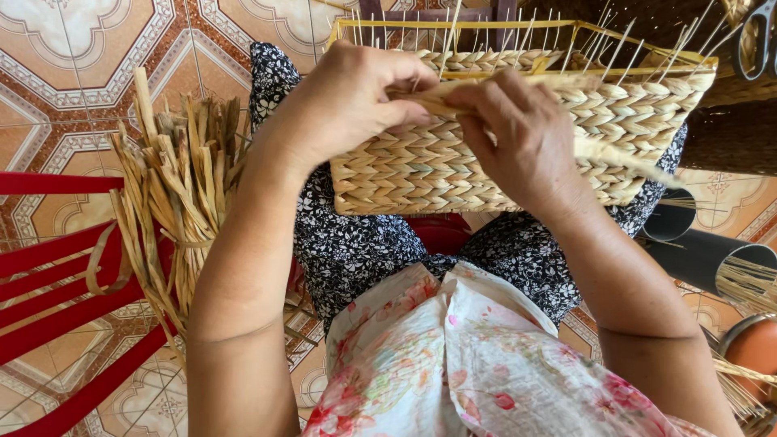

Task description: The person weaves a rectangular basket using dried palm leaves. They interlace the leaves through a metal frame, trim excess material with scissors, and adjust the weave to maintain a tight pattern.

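Woven basket [453, 162], half built from flat braided straw-coloured strands over a yellow frame with thin upright stakes, rests on the person's lap, tilted toward the camera against dark flowered trousers. It looks light and fairly stiff where the weave is finished, but the thin stakes along the top seem springy and easy to bend, so the firm woven wall or the frame rim looks like the safest place to grip. A loose weaving strand [623, 158] runs from the top row down past the right side; it looks soft, pliable and dry, likely to fray or crease if pulled hard. The left hand [344, 101] is curled closed, pinching the strand at the top row against the wall. The right hand [522, 133] is also closed, fingers bent over the rim and pressing the same strand. A bundle of dried reeds [174, 202] leans on a red chair [57, 267] to the left, over patterned floor tiles [73, 65]. Dark tubes [696, 251] lie to the right, scissors [757, 36] hang at the upper right. No packages, labels or signs show.
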